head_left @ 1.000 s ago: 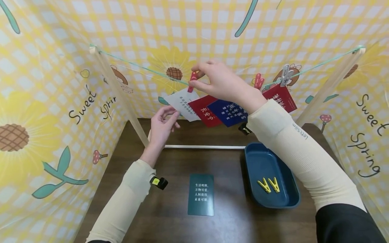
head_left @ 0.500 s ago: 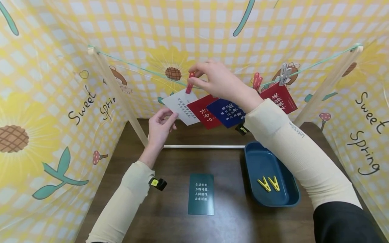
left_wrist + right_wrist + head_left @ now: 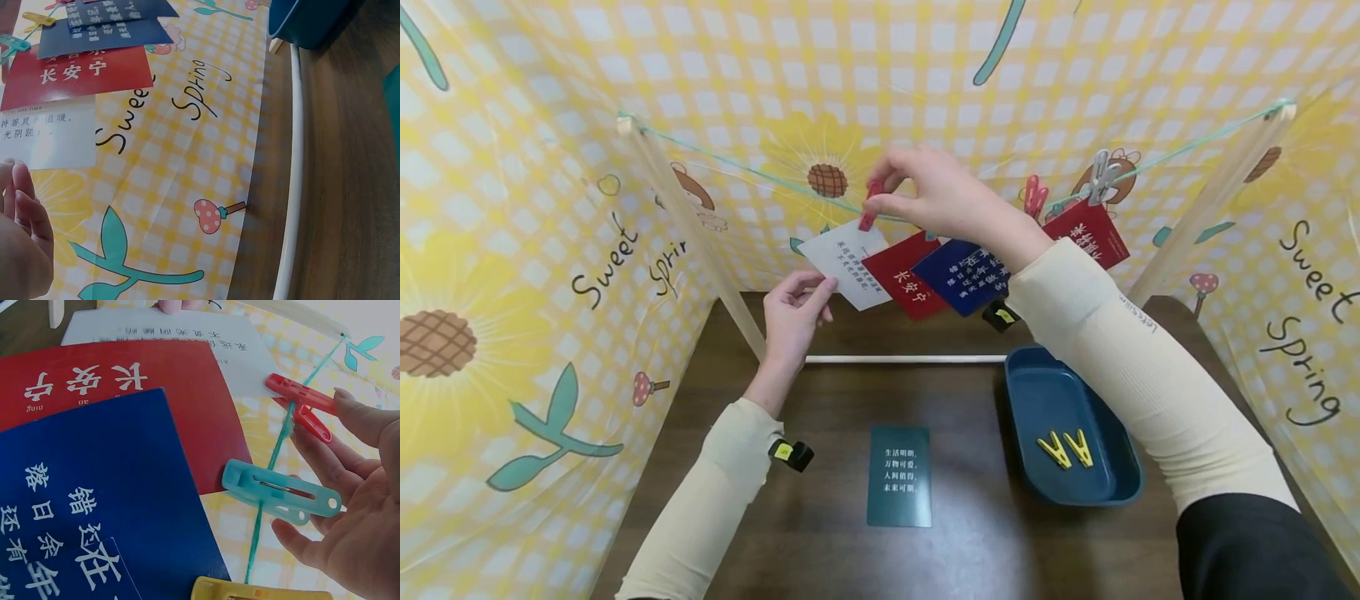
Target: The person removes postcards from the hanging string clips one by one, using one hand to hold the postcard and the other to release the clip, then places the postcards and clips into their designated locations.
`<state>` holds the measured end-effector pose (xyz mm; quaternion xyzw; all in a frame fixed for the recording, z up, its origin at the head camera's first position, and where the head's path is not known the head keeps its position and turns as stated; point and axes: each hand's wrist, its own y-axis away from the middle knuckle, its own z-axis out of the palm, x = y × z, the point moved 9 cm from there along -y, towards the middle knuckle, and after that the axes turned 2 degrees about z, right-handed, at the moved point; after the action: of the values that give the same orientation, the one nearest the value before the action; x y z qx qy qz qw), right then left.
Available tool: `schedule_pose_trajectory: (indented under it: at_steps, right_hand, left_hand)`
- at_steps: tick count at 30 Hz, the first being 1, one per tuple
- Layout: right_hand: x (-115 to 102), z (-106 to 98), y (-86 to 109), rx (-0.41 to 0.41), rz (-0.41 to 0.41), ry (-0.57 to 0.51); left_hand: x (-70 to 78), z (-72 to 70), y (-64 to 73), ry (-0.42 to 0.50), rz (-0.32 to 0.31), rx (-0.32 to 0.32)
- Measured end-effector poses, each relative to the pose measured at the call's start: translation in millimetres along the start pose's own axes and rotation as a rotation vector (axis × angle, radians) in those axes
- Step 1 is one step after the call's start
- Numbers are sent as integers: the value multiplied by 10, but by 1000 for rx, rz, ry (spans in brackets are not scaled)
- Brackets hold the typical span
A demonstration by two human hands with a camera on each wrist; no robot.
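Note:
My left hand [image 3: 795, 315] pinches the lower left corner of a white card [image 3: 848, 265] printed with dark writing. At the card's top edge, my right hand [image 3: 942, 193] holds a red clothespin [image 3: 301, 394] between thumb and fingers; the right wrist view shows it over the green string [image 3: 278, 447] and the card's edge. Beside the white card hang a red card [image 3: 908, 275] and a blue card [image 3: 962, 275], partly overlapping. A teal clothespin [image 3: 278, 487] and a yellow one [image 3: 262, 590] sit on the string close to the right hand. The right forearm covers some cards in the head view.
Wooden posts [image 3: 688, 229] carry the string, with a white rod [image 3: 906, 359] low between them. Farther right, a grey clothespin [image 3: 1102, 177] holds another red card [image 3: 1088, 236]. A green card [image 3: 899, 477] lies on the table beside a blue tray [image 3: 1022, 454] containing two yellow clothespins [image 3: 1066, 450].
Both hands, with the white card and red clothespin, have shifted slightly left and then stayed nearly still. The right hand keeps its hold on the clothespin, the left on the card.

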<state>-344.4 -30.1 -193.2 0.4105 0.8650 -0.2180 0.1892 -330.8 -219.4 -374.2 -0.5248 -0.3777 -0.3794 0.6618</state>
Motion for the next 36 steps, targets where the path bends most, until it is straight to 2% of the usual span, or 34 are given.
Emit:
schedule_pose_trajectory:
  at_steps: [10, 19, 30, 36]
  right_hand:
    - [-51, 41, 4, 26, -50, 31]
    - [-159, -14, 38, 172, -185, 39]
    - [-182, -64, 83, 302, -239, 10]
    - [-218, -96, 94, 347, -255, 5]
  left_hand:
    - [37, -63, 26, -23, 16, 28]
    - [101, -81, 27, -15, 46, 39]
    - [81, -159, 38, 15, 35, 70]
    - [125, -220, 43, 20, 38, 88]
